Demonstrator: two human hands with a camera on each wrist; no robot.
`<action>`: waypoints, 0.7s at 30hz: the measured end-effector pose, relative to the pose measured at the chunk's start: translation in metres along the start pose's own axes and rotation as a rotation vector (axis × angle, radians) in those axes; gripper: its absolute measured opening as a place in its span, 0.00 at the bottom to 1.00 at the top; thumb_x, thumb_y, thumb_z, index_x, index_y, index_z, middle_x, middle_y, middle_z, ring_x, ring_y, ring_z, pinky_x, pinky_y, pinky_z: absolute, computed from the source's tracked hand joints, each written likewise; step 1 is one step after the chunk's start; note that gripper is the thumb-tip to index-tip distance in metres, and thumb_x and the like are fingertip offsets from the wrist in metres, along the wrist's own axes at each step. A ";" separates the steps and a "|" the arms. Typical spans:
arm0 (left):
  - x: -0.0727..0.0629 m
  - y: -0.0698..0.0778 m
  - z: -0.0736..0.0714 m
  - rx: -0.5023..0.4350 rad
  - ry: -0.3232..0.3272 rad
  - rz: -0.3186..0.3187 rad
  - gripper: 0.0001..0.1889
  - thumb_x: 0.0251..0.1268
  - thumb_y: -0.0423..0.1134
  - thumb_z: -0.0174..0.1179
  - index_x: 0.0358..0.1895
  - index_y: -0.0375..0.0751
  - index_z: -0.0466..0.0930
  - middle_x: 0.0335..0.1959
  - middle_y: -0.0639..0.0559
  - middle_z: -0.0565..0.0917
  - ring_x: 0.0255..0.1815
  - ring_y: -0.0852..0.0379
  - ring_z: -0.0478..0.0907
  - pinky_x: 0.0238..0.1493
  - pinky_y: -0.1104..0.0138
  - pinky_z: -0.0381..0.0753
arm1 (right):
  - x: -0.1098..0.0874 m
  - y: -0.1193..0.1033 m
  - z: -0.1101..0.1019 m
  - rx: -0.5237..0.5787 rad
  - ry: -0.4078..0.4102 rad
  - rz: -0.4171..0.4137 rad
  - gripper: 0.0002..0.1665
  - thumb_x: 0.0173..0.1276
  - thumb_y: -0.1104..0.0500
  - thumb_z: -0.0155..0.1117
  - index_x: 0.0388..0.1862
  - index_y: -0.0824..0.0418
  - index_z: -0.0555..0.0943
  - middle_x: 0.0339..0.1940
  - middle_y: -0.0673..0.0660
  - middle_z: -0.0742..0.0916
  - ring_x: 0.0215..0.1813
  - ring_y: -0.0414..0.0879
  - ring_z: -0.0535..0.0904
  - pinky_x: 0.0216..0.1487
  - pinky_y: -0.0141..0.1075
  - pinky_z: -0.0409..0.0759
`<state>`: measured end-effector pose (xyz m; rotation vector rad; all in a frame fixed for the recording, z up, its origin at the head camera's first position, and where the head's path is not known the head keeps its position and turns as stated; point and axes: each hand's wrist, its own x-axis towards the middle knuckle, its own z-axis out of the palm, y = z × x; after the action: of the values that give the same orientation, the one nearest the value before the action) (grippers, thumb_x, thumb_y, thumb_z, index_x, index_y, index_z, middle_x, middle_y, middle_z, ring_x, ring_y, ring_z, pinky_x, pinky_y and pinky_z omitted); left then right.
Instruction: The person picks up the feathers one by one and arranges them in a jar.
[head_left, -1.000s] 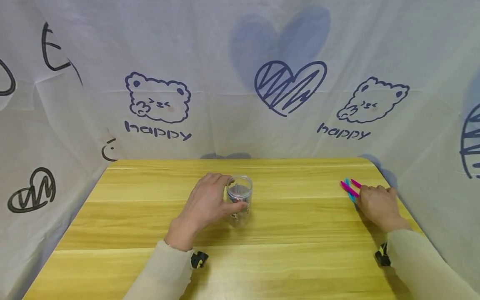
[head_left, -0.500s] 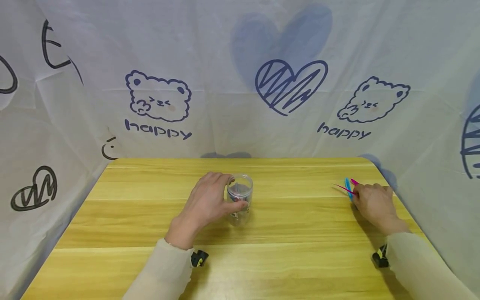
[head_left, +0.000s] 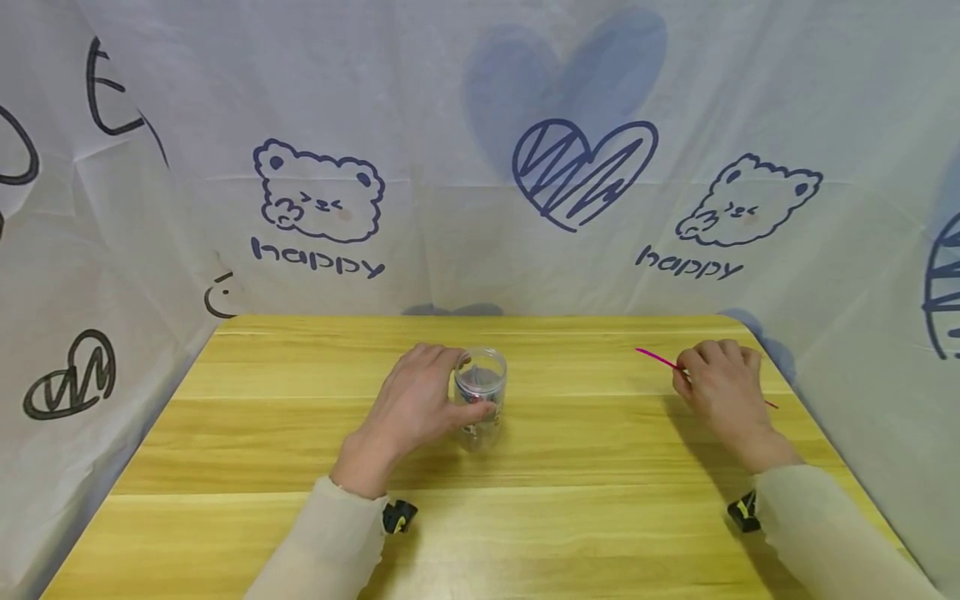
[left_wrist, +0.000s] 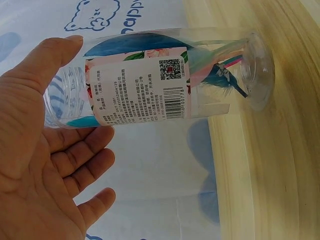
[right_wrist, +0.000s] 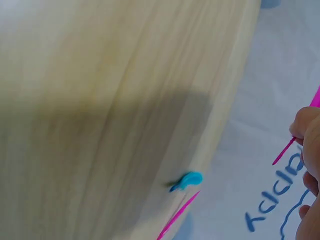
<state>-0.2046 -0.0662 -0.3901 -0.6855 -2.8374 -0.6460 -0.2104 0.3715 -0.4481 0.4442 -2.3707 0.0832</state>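
My left hand (head_left: 412, 408) grips a clear plastic jar (head_left: 480, 427) that stands upright on the wooden table (head_left: 322, 358). Thumb and fingers sit on opposite sides near its rim. In the left wrist view, a printed label (left_wrist: 140, 87) wraps the jar, and blue, green and pink feathers (left_wrist: 220, 79) show inside it. Over the table's right side, my right hand (head_left: 723, 396) pinches a slim pink feather (head_left: 654, 357) between thumb and fingertips. Below that hand, in the right wrist view, a curled blue feather (right_wrist: 190, 180) and another pink feather (right_wrist: 177, 216) lie near the table edge.
A white cloth (head_left: 450, 233) printed with bears and hearts hangs behind the table and along both sides. The table's right edge (head_left: 817, 433) runs close beside my right hand. Both wrists carry small black devices (head_left: 399, 517).
My right hand has moved left and slightly away from me with the pink feather, now covering the other feathers in the head view. My left hand and the jar have stayed in place.
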 end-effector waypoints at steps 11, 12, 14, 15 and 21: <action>0.001 -0.001 0.000 0.004 0.001 0.008 0.41 0.55 0.66 0.76 0.65 0.41 0.81 0.58 0.47 0.85 0.61 0.47 0.79 0.72 0.50 0.75 | 0.021 -0.025 -0.006 0.040 0.043 -0.065 0.08 0.70 0.60 0.62 0.34 0.65 0.79 0.32 0.62 0.81 0.42 0.67 0.74 0.49 0.64 0.66; 0.001 -0.001 0.000 0.002 0.001 0.008 0.42 0.55 0.66 0.76 0.65 0.41 0.80 0.58 0.47 0.85 0.61 0.46 0.79 0.72 0.50 0.75 | 0.023 -0.028 -0.007 0.045 0.046 -0.068 0.09 0.70 0.60 0.62 0.34 0.65 0.79 0.32 0.62 0.81 0.42 0.67 0.74 0.49 0.64 0.66; 0.000 -0.001 0.000 -0.006 -0.002 0.005 0.42 0.54 0.66 0.77 0.66 0.40 0.80 0.58 0.47 0.85 0.61 0.46 0.78 0.72 0.50 0.75 | 0.027 -0.034 -0.009 0.056 0.058 -0.077 0.09 0.71 0.59 0.62 0.34 0.65 0.79 0.32 0.62 0.81 0.42 0.67 0.74 0.49 0.64 0.66; 0.000 -0.001 0.000 -0.013 -0.002 0.004 0.43 0.54 0.66 0.77 0.66 0.40 0.80 0.59 0.46 0.84 0.62 0.46 0.78 0.72 0.50 0.74 | 0.029 -0.038 -0.010 0.063 0.065 -0.082 0.09 0.71 0.59 0.61 0.35 0.65 0.79 0.32 0.62 0.81 0.42 0.66 0.74 0.49 0.63 0.66; 0.001 -0.001 0.000 -0.081 0.015 -0.017 0.42 0.55 0.66 0.77 0.65 0.41 0.80 0.61 0.47 0.84 0.65 0.46 0.78 0.73 0.49 0.74 | 0.045 -0.062 -0.016 0.100 0.107 -0.110 0.10 0.71 0.58 0.61 0.35 0.65 0.80 0.33 0.60 0.81 0.43 0.64 0.74 0.48 0.60 0.66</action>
<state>-0.2054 -0.0665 -0.3899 -0.6670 -2.8191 -0.7692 -0.2107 0.3029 -0.4103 0.6028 -2.2393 0.1715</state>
